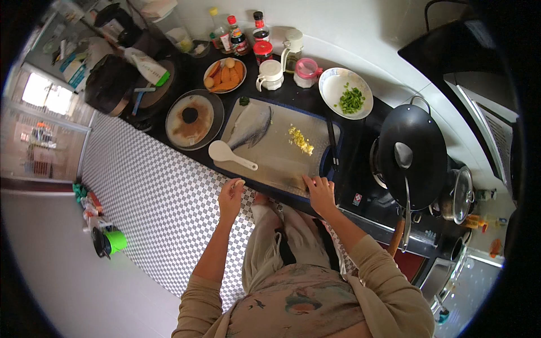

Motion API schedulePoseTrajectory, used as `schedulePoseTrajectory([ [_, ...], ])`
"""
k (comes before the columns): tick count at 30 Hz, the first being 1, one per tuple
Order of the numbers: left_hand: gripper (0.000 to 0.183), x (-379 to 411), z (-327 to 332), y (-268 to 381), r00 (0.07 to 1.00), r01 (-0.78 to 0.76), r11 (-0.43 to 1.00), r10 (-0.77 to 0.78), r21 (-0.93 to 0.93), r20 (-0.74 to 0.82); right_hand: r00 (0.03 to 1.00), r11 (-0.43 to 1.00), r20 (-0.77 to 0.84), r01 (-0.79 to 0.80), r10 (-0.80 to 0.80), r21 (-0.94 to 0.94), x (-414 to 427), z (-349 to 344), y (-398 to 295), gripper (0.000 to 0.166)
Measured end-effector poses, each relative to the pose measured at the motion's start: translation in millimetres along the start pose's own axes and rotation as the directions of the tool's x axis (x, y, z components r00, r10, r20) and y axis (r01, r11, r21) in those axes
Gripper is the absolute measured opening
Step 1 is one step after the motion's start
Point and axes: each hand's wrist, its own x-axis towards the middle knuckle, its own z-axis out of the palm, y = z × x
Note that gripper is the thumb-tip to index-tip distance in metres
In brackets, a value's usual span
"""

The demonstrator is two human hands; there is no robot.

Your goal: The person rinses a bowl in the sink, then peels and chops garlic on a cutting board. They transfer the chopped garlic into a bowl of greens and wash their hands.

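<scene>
My left hand (231, 194) is raised near the counter's front edge, its fingers closed on a small pale piece, perhaps garlic. My right hand (321, 192) rests at the near right part of the metal-faced cutting board (274, 164), fingertips at its surface; whether it grips anything is not clear. On the board lie a whole silvery fish (249, 122), a white rice paddle (232, 156) beside its tail, and a strip of chopped yellow bits (301, 140), probably garlic or ginger. A dark-handled utensil (331, 137) lies along the board's right side.
A lidded pan (190, 120) and a plate of orange pieces and eggs (225, 75) stand left. Sauce bottles (239, 40) and seasoning jars (270, 75) line the wall, beside a bowl of chopped greens (346, 94). Right, a wok (412, 169) on the stove holds a metal ladle (403, 155).
</scene>
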Motion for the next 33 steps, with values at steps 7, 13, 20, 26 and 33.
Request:
schedulePoseTrajectory([
  [7,0.027,82.2,3.2,-14.4,0.908,-0.183,0.983,0.159,0.026,0.388,0.980,0.981,0.087,-0.172,0.180,-0.093,5.5,-33.3,-5.4,0.058],
  [13,0.026,103.6,-12.4,-0.5,0.813,-0.306,0.937,0.167,0.166,0.558,0.925,0.913,-0.030,-0.368,0.379,0.175,-16.9,-54.6,-8.0,0.055],
  [20,0.024,117.9,-22.2,8.1,0.750,-0.450,0.870,0.244,0.203,0.615,0.702,0.636,0.069,-0.678,0.709,0.369,-20.7,-69.0,-14.5,0.026],
  [26,0.022,110.2,-4.2,20.8,0.721,-0.481,0.858,0.270,0.179,0.638,0.715,0.696,0.096,-0.697,0.692,0.170,-29.6,-85.0,3.3,0.023],
  [33,0.022,97.0,47.0,28.9,0.684,-0.462,0.875,0.249,0.142,0.686,0.747,0.726,0.056,-0.659,0.663,0.199,-21.3,-81.3,2.6,0.022],
])
